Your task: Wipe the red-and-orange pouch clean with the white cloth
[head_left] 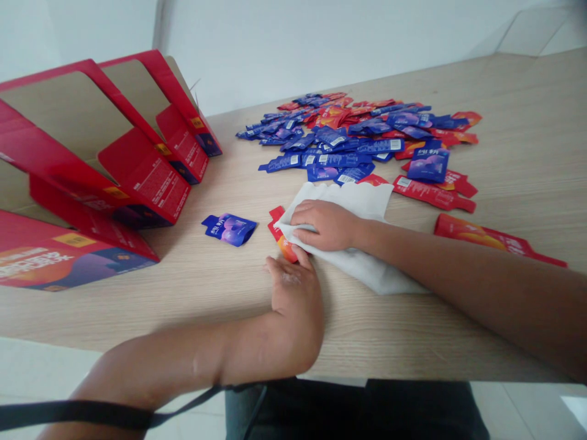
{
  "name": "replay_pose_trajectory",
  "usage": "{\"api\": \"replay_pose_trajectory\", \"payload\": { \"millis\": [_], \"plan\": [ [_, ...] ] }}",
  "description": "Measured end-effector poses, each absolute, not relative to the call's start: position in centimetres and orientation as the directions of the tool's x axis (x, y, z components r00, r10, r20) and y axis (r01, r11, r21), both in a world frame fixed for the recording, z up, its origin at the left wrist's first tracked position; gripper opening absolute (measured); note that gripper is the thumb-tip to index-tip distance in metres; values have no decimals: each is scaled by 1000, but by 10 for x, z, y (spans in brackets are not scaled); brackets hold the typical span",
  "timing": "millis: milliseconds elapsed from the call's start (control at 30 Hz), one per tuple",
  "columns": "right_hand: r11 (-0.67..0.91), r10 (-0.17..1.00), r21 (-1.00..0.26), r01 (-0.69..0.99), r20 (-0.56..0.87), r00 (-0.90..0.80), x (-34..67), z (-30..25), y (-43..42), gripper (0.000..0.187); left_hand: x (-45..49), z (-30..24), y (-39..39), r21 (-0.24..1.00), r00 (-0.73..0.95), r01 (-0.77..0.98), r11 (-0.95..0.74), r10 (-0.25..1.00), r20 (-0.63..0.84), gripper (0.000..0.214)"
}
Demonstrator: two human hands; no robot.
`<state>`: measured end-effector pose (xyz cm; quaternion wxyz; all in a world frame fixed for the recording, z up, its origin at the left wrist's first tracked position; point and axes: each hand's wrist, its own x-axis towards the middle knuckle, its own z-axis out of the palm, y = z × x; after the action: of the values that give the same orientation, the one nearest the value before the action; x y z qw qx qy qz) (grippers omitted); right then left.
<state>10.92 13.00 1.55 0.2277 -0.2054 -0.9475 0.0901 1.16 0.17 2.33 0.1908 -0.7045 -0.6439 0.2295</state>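
Observation:
A white cloth (353, 198) lies crumpled on the table, and my right hand (328, 226) grips it with a fold between thumb and fingers. Under the cloth's left edge is a red and orange spouted pouch (277, 215), partly covered. My left hand (296, 287) holds this pouch by its near end, the wrist bent sharply and some fingertips hidden. To the left of both hands a blue spouted pouch (230, 230) lies flat by itself.
Behind the cloth spreads a heap of blue and red pouches (339, 143). Three open red cardboard boxes (151, 177) stand at the left. Another red pouch (486, 238) lies beyond my right forearm. A white wall (321, 49) borders the table's far side.

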Motion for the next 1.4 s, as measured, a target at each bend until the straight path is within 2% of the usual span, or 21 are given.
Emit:
{"api": "replay_pose_trajectory", "payload": {
  "millis": [167,333,533,733,900,1167,1400],
  "plan": [
    [897,435,-272,349,395,-809,109,16,129,20,11,22,2,-529,61,844,-87,996,-66,54],
    [879,469,-297,374,386,-795,109,15,130,20,11,21,2,-428,63,901,-71,997,-34,51],
    [865,492,-312,392,379,-784,109,15,130,19,11,21,2,-493,69,866,-83,996,-48,52],
    [882,463,-282,376,378,-802,109,16,130,20,11,21,1,-425,54,904,-48,999,1,52],
    [888,449,-290,356,382,-808,109,16,130,19,11,21,1,-453,50,891,-35,999,21,51],
    [884,460,-286,371,383,-801,109,16,129,19,11,19,1,-523,65,850,-69,998,-26,53],
    [870,484,-299,393,362,-796,109,18,129,20,11,22,2,-537,74,838,-98,995,-66,53]
  ]
}}
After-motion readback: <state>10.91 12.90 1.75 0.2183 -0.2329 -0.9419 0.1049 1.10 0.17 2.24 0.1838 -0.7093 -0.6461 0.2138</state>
